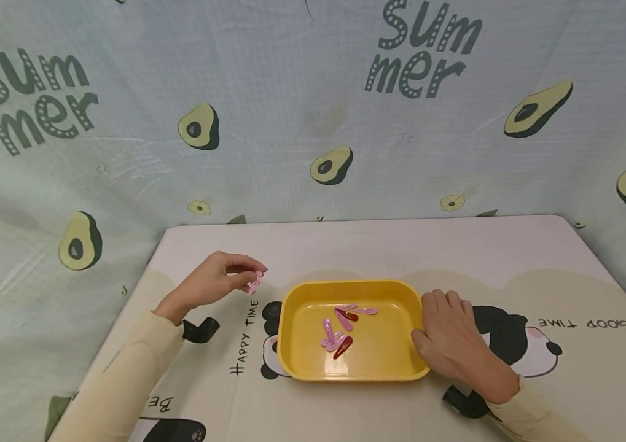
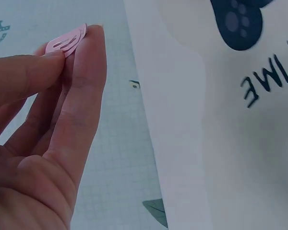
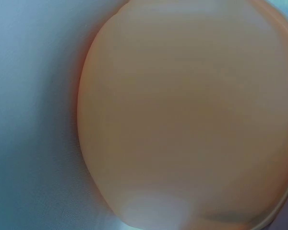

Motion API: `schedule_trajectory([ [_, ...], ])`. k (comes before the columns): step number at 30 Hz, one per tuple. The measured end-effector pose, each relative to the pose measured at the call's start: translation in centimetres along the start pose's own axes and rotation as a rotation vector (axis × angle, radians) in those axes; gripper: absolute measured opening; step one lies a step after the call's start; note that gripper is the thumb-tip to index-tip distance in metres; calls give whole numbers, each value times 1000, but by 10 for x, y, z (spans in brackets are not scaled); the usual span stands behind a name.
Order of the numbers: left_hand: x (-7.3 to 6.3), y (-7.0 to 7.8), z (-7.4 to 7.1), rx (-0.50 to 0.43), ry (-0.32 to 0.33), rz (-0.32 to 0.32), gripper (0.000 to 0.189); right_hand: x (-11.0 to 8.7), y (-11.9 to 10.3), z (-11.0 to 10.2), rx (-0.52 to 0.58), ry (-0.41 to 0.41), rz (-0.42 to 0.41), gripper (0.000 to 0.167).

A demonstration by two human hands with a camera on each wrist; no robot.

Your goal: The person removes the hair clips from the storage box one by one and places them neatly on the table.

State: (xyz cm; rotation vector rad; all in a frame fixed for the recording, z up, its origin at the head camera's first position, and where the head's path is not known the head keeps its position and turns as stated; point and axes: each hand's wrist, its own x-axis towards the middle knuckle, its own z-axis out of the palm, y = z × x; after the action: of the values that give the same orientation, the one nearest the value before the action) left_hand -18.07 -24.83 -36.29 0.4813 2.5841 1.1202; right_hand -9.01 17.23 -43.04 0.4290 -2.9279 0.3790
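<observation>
Between the thumb and fingertips of my left hand [image 1: 219, 279] are pink snap hair clips [image 2: 67, 42], bunched together above the cloth, left of the tray. In the left wrist view their edges overlap like a small stack. My right hand [image 1: 451, 331] grips the right rim of a yellow tray [image 1: 390, 362], thumb toward the inside; the tray's wall fills most of the right wrist view. On the tray floor lie several pink hair clips [image 1: 328, 330] and a few dark red ones, such as the red hair clip [image 1: 343, 347], loosely scattered left of its middle.
A pale tablecloth [image 1: 362, 411] printed with pandas and lettering covers the table under the tray. Behind the table hangs a light curtain [image 1: 268, 80] with avocado prints. Black wrist straps [image 1: 200, 330] show at both sleeves.
</observation>
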Motion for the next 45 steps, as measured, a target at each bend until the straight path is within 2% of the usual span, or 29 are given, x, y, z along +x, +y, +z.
schedule_trajectory([
  [8,-6,-18,-3,-50,40,-49,31,0,0,0,-1,1,1,15],
  [14,-6,-38,4,-63,54,-116,30,-1,1,1,4,4,0,15],
  [19,-6,-48,10,-64,72,-139,29,-1,1,1,6,3,2,15],
  [36,0,-70,23,-100,134,-209,27,1,2,0,9,-20,12,16],
  [45,0,-75,26,-116,140,-214,28,1,1,1,8,-16,9,16],
])
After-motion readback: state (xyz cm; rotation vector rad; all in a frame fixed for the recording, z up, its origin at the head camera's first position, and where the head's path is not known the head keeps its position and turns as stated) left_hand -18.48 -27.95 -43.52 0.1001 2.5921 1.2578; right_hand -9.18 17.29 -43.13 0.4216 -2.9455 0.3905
